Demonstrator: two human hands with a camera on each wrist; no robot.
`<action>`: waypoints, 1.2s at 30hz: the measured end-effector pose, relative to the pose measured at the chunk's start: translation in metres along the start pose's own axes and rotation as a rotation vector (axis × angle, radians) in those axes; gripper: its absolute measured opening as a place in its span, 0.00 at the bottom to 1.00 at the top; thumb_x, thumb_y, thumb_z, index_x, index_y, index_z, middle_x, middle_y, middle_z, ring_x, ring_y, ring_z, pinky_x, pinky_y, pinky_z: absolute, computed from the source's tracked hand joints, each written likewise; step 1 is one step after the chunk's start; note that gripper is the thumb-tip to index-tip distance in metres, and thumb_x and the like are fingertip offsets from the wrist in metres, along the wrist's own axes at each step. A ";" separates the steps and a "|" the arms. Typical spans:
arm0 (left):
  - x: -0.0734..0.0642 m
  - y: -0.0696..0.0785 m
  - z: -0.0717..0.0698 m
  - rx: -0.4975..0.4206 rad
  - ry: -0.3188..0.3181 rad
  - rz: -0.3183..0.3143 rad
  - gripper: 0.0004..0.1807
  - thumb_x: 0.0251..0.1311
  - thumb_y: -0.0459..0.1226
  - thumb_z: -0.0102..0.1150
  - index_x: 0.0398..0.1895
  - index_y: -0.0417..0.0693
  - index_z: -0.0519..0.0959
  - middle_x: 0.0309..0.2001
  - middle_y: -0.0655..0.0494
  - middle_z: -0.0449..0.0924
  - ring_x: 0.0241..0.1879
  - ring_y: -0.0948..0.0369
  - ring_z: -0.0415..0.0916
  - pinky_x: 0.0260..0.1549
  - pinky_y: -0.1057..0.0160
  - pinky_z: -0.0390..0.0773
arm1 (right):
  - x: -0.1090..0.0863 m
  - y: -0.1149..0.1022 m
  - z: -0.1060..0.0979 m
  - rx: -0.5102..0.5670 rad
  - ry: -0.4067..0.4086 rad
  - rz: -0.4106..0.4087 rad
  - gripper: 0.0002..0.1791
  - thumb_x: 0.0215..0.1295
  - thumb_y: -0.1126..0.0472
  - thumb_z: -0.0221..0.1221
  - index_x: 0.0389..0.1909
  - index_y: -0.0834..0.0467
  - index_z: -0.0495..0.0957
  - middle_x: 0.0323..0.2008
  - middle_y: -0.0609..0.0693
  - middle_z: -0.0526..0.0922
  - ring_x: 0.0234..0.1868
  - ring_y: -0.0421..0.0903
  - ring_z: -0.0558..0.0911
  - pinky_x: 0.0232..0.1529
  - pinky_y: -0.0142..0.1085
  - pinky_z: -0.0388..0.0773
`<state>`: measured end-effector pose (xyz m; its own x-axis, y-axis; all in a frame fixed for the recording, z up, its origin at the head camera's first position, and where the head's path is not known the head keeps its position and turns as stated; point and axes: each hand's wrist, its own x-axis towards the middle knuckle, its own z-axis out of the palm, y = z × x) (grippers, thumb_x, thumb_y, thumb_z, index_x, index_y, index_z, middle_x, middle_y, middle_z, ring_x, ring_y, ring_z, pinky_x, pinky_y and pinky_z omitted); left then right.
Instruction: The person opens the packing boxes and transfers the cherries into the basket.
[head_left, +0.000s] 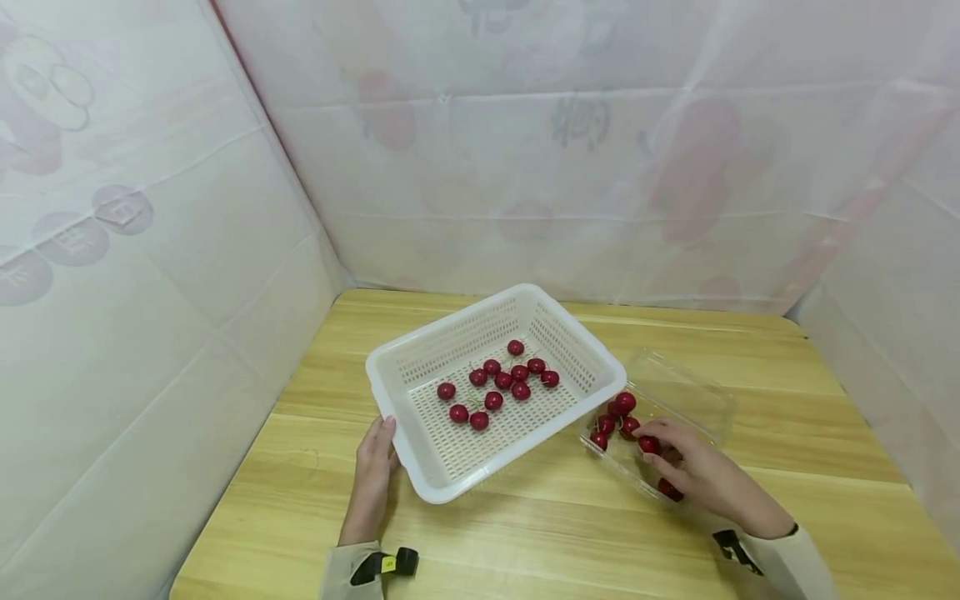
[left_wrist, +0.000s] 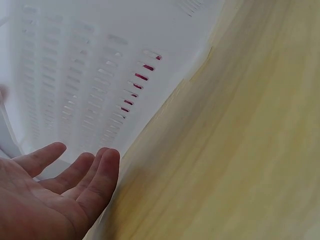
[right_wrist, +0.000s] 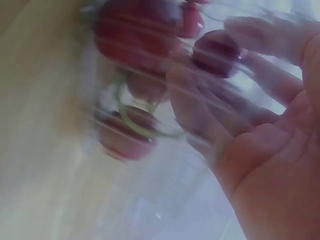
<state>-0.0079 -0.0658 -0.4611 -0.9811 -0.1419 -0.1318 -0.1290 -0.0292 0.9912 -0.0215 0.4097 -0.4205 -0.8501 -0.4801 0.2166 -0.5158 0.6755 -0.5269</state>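
1. Key relation: one cherry [head_left: 649,445] sits at the fingertips of the right grip [head_left: 701,471], toward 10 o'clock from the knuckles, in or just above the clear box [head_left: 624,457]; height unclear. Right is nearer than the left grip [head_left: 373,467].
2. Cherry roughly round, no marked long axis. White basket [head_left: 450,323] lies between 9 and 10 o'clock from the right grip; its long axis runs 8 to 2 o'clock.
3. Right grip: thumb and fingers curl round the cherry, opening about the fruit's width. Firmness: cannot tell; right wrist view blurred.
4. Right pose: back of hand up, forearm entering from 5 o'clock, fingers toward 10.
5. Left grip: thumb over the basket's 8 o'clock rim, fingers loosely bent outside below it. Forearm enters from 7 o'clock over the bench [head_left: 525,533].
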 end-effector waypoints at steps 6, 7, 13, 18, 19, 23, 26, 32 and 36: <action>-0.001 0.001 0.001 -0.009 0.000 0.004 0.34 0.81 0.59 0.35 0.79 0.52 0.62 0.72 0.43 0.72 0.68 0.53 0.75 0.57 0.70 0.81 | 0.000 0.000 -0.022 -0.035 0.064 -0.054 0.19 0.63 0.73 0.67 0.54 0.60 0.81 0.48 0.50 0.83 0.42 0.31 0.81 0.36 0.29 0.85; -0.001 0.001 0.001 -0.011 0.000 0.003 0.34 0.81 0.59 0.35 0.79 0.51 0.61 0.72 0.43 0.72 0.68 0.53 0.75 0.57 0.71 0.81 | 0.002 0.000 -0.026 -0.041 0.085 -0.080 0.19 0.62 0.74 0.67 0.53 0.60 0.82 0.48 0.50 0.83 0.42 0.33 0.81 0.36 0.30 0.85; -0.001 0.004 0.000 -0.013 0.002 -0.006 0.35 0.81 0.59 0.36 0.79 0.50 0.61 0.72 0.44 0.72 0.70 0.51 0.73 0.58 0.70 0.81 | 0.021 -0.007 -0.053 -0.086 0.190 -0.164 0.23 0.58 0.79 0.66 0.54 0.62 0.81 0.44 0.48 0.83 0.43 0.30 0.79 0.41 0.20 0.81; 0.000 0.003 0.000 -0.004 0.001 -0.005 0.34 0.81 0.60 0.36 0.80 0.52 0.61 0.73 0.45 0.72 0.71 0.50 0.72 0.60 0.67 0.80 | 0.045 -0.018 -0.074 -0.139 0.183 -0.125 0.24 0.64 0.75 0.66 0.61 0.64 0.78 0.47 0.50 0.83 0.45 0.37 0.82 0.48 0.18 0.80; 0.000 0.003 0.000 -0.006 0.001 -0.006 0.34 0.81 0.60 0.36 0.80 0.52 0.61 0.73 0.45 0.72 0.71 0.50 0.72 0.60 0.68 0.80 | 0.051 -0.020 -0.077 -0.150 0.167 -0.112 0.22 0.66 0.73 0.65 0.60 0.64 0.78 0.48 0.50 0.83 0.46 0.40 0.83 0.48 0.22 0.82; 0.000 0.001 0.001 -0.022 -0.005 -0.009 0.34 0.80 0.60 0.36 0.79 0.51 0.62 0.72 0.44 0.72 0.70 0.50 0.73 0.58 0.70 0.81 | 0.078 -0.030 -0.083 -0.145 0.078 -0.075 0.16 0.73 0.67 0.62 0.59 0.62 0.78 0.51 0.51 0.82 0.50 0.49 0.85 0.52 0.42 0.87; -0.001 0.001 0.001 -0.028 -0.009 -0.009 0.34 0.80 0.60 0.37 0.79 0.52 0.62 0.72 0.44 0.72 0.70 0.50 0.73 0.57 0.71 0.81 | 0.103 -0.036 -0.078 -0.110 0.020 -0.077 0.13 0.74 0.65 0.61 0.57 0.60 0.80 0.50 0.51 0.82 0.52 0.52 0.86 0.53 0.51 0.86; 0.001 0.001 0.000 -0.015 -0.001 -0.010 0.34 0.80 0.61 0.37 0.79 0.54 0.62 0.72 0.45 0.72 0.70 0.48 0.72 0.67 0.52 0.78 | 0.154 -0.046 -0.055 -0.115 -0.108 -0.111 0.15 0.74 0.63 0.61 0.58 0.61 0.81 0.53 0.56 0.84 0.54 0.53 0.84 0.55 0.51 0.85; 0.002 0.001 0.002 -0.033 0.000 -0.001 0.34 0.80 0.60 0.38 0.79 0.53 0.62 0.74 0.45 0.70 0.72 0.46 0.70 0.70 0.42 0.74 | 0.184 -0.049 -0.033 -0.114 -0.219 -0.131 0.15 0.73 0.65 0.61 0.58 0.63 0.81 0.54 0.58 0.84 0.54 0.53 0.84 0.55 0.50 0.85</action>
<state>-0.0102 -0.0639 -0.4608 -0.9808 -0.1422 -0.1331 -0.1253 -0.0624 0.9902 -0.1565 0.3070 -0.3279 -0.7384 -0.6688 0.0869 -0.6388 0.6523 -0.4080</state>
